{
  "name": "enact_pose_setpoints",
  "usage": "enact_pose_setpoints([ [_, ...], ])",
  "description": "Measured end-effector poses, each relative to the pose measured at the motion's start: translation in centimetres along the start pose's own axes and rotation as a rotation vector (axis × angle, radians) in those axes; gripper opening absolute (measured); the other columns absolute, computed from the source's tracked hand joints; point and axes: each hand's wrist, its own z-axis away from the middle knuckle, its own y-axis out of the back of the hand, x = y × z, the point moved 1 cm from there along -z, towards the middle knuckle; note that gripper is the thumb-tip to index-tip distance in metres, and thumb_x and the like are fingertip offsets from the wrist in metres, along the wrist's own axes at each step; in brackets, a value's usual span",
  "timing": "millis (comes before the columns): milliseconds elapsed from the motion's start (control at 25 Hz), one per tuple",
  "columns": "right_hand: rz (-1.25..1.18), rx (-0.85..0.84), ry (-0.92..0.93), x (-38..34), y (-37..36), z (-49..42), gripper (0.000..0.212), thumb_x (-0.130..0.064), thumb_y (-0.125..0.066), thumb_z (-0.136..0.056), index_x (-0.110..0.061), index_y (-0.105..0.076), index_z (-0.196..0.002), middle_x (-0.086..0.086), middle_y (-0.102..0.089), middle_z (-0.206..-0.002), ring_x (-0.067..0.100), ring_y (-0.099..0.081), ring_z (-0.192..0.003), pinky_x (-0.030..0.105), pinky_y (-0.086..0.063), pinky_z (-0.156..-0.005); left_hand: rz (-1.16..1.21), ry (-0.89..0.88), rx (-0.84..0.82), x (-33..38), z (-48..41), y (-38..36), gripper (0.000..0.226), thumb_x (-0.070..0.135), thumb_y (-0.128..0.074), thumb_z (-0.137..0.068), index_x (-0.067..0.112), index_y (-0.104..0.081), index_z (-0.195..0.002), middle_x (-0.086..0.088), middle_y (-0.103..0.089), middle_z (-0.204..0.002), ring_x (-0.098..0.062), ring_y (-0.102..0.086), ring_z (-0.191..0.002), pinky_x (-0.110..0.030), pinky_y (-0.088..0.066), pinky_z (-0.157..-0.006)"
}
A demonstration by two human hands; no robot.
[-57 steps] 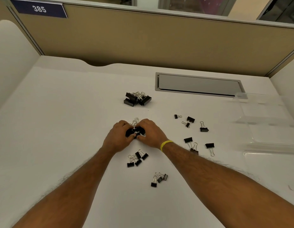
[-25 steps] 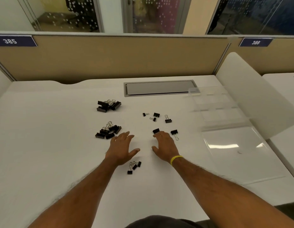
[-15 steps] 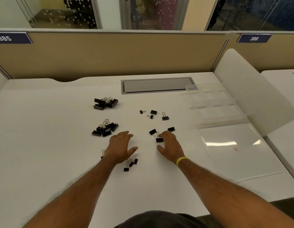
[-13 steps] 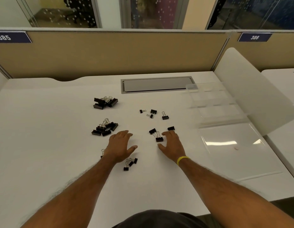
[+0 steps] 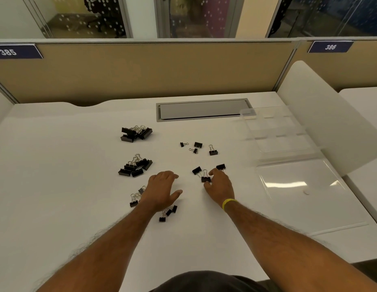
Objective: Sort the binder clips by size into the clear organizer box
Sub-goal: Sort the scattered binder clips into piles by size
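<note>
Black binder clips lie in groups on the white desk. A pile of large clips sits farthest back, and a medium pile is nearer. Small clips lie under my left wrist, with more small ones to its left. My left hand rests flat and open on the desk. My right hand is open, its fingertips touching a loose clip among three scattered ones. Several small clips lie farther back. The clear organizer box stands at the right, with nothing in its compartments.
The box's clear lid lies flat in front of it. A grey cable hatch is set into the desk at the back. A tan partition closes the rear and a white divider panel the right side.
Both hands released the medium pile and drew back. The view lifted and swung right. My right hand slid forward onto the loose clips; my left hand stayed flat.
</note>
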Motion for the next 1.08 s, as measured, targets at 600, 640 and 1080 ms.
enact_pose_setpoints([
  [600, 0.073, -0.075, 0.106, -0.4, -0.5, -1.0, 0.022, -0.025, -0.066, -0.081, -0.016, -0.064, -0.101, 0.005, -0.051, -0.106, 0.023, -0.057, -0.098, 0.035, -0.051, -0.081, -0.066, -0.094, -0.227, 5.1, -5.3, -0.6, 0.068, 0.012, -0.051, -0.091, 0.016, -0.022, -0.152, -0.004, -0.015, -0.162, -0.022, -0.020, -0.146, -0.038, -0.024, -0.118],
  [640, 0.065, -0.088, 0.125, -0.3, -0.5, -1.1, 0.020, -0.022, -0.066, -0.081, -0.016, -0.064, -0.100, 0.004, -0.051, -0.105, 0.021, -0.056, -0.097, 0.031, -0.049, -0.080, -0.079, -0.107, -0.242, 5.4, -5.7, -0.7, 0.072, 0.007, -0.051, -0.089, 0.017, -0.020, -0.153, -0.003, -0.012, -0.163, -0.023, -0.019, -0.147, -0.039, -0.025, -0.117],
  [1080, -0.081, -0.046, 0.182, 0.3, -1.0, -1.9, 0.024, -0.018, -0.071, -0.079, -0.015, -0.064, -0.101, -0.002, -0.052, -0.100, 0.009, -0.051, -0.083, 0.025, -0.046, -0.078, -0.015, -0.014, -0.156, 3.4, -7.1, -2.3, 0.037, 0.014, -0.048, -0.094, 0.015, -0.050, -0.131, -0.004, -0.049, -0.130, -0.023, -0.045, -0.118, -0.038, -0.047, -0.091],
])
